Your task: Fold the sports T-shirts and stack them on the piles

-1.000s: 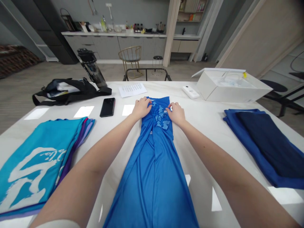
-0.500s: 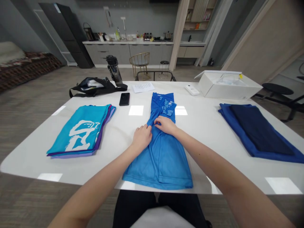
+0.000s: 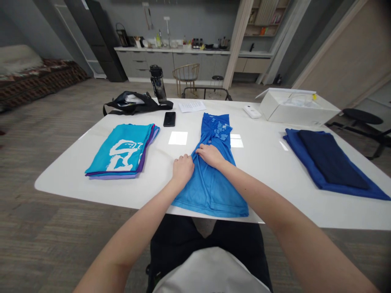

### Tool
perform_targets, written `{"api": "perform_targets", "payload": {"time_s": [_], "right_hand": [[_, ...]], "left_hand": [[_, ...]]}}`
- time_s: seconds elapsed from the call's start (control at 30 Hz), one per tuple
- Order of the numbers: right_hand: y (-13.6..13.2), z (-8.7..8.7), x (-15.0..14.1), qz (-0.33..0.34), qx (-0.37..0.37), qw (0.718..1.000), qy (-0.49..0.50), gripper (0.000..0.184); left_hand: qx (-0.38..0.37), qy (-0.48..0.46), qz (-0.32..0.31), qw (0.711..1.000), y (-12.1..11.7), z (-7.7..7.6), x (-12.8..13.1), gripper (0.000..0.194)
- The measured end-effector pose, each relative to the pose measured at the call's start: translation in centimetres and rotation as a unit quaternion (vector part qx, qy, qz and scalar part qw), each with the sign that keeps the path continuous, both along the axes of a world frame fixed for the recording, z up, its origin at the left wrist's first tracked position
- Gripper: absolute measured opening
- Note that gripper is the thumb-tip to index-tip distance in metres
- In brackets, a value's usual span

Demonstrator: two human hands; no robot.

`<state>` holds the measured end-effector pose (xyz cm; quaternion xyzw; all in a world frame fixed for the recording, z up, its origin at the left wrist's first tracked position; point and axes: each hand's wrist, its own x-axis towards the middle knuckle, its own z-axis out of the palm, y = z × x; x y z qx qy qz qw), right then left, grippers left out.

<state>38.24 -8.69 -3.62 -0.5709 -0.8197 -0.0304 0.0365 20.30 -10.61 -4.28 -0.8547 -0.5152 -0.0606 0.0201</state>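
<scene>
A blue T-shirt (image 3: 214, 189) lies lengthwise on the white table in front of me, its sides folded inward and its hem near the table's front edge. A patterned sleeve shows on its upper right part. My left hand (image 3: 183, 169) is closed on the shirt's left edge, fingers curled over the cloth. My right hand (image 3: 210, 155) pinches the fabric just beside it, close to the same edge. Creases run down from my fingers towards the hem. My fingertips partly cover the cloth they grip.
At left sits a stack of folded shirts (image 3: 122, 148), turquoise on top. Folded dark blue clothes (image 3: 332, 162) lie at right. Towards the back are a phone (image 3: 169, 119), a black bag (image 3: 134, 103), a bottle (image 3: 158, 83), a paper sheet (image 3: 192, 106), a white device (image 3: 252, 112) and a white box (image 3: 293, 112).
The camera view has shifted, so the table sits higher and farther right. My hands keep hold of the shirt, the right one slightly nearer its left edge; more of the chest cloth shows.
</scene>
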Motion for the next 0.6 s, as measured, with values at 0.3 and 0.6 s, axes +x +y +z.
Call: {"api": "perform_targets", "payload": {"time_s": [0.3, 0.6], "right_hand": [[-1.3, 1.2, 1.3, -0.011, 0.057, 0.998, 0.040, 0.026], [-3.1, -0.3, 3.5, -0.061, 0.042, 0.993, 0.087, 0.025]], "left_hand": [[-0.001, -0.085, -0.033, 0.996, -2.1, 2.0, 0.1, 0.030], [-0.011, -0.064, -0.010, 0.998, -4.1, 0.8, -0.4, 0.022]]}}
